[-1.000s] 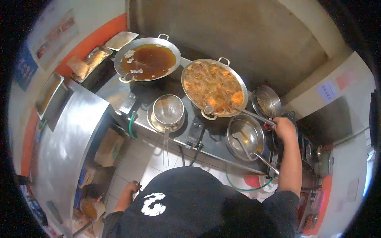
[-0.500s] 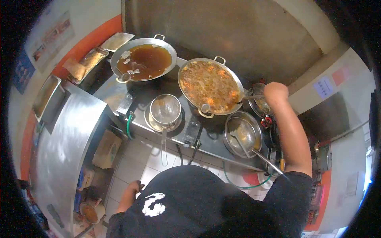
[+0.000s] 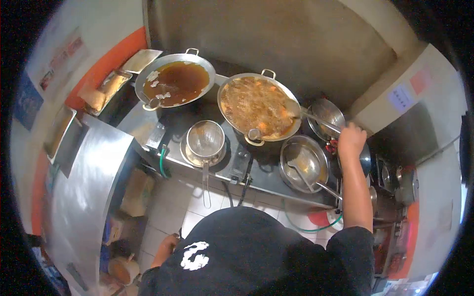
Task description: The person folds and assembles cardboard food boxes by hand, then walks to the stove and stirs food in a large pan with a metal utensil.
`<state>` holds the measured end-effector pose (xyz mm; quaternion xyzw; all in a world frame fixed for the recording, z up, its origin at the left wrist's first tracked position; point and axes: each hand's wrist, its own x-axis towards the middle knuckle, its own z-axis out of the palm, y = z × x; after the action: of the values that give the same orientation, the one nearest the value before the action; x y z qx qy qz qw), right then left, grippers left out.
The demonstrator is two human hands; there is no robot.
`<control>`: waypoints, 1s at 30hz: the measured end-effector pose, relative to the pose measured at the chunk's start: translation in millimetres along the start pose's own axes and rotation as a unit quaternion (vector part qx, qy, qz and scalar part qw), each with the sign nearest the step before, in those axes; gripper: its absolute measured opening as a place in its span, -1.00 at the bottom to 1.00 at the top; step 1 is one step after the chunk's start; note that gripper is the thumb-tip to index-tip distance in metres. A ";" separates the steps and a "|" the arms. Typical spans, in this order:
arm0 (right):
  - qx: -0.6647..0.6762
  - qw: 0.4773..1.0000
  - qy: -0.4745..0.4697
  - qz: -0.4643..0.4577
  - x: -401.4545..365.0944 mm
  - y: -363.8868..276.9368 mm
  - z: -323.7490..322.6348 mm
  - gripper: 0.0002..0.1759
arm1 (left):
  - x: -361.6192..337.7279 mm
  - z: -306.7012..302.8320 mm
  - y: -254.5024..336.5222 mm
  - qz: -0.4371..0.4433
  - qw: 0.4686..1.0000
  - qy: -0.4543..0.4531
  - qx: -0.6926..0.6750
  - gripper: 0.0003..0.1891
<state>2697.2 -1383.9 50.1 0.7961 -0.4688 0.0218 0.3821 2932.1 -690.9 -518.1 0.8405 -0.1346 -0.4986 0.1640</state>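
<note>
The right hand [image 3: 351, 139] is closed around the handle end of the skimmer [image 3: 316, 120]. The skimmer head lies in the wok [image 3: 255, 136] of bubbling oil at the stove's [image 3: 269, 167] rear edge. Judged stiff, light and probably greasy: grip the handle end, clear of the oil. The left hand [image 3: 168, 244] hangs low by the body; whether it is spread or closed cannot be told.

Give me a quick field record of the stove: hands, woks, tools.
right hand: grips ladle, its head in frying wok
left hand: low by the hip; grip unclear
frying wok: bubbling oil, orange-brown pieces
back wok: dark oil, pale scraps, no tool
strainer: front of stove, handle toward the person
bowl: right of strainer, spatula inside
</note>
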 end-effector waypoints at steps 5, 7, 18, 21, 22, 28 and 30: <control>0.059 0.996 0.020 0.069 -54.5 16.0 47.6 -0.64 | 4.3 -11.6 24.5 0.045 0.998 -0.001 0.041 -0.42; 0.156 0.981 -0.040 0.109 -74.4 12.2 84.5 -0.62 | 7.4 -14.5 37.0 0.064 0.996 -0.004 0.063 -0.43; 0.754 0.498 -0.141 0.403 -200.6 17.9 248.5 -0.72 | 6.1 0.8 132.8 0.142 0.977 -0.028 0.155 -0.44; 0.815 0.298 -0.129 0.481 -208.9 45.5 258.2 -0.89 | -6.8 21.7 158.5 0.149 0.974 -0.029 0.166 -0.44; 0.829 0.256 -0.115 0.484 -210.2 53.2 270.4 -0.89 | -12.4 29.8 165.7 0.151 0.974 -0.030 0.169 -0.45; 0.850 0.038 -0.085 0.519 -211.8 75.9 343.7 -0.91 | -48.7 79.7 189.4 0.165 0.968 -0.025 0.185 -0.45; 0.843 -0.028 -0.096 0.528 -205.8 76.5 360.5 -0.90 | -64.2 89.5 192.6 0.170 0.967 -0.020 0.190 -0.45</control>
<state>2407.0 -1481.0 -240.6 -0.0545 0.4256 -0.5199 0.7386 2811.1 -853.8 -428.4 0.8111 -0.3708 -0.4451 0.0805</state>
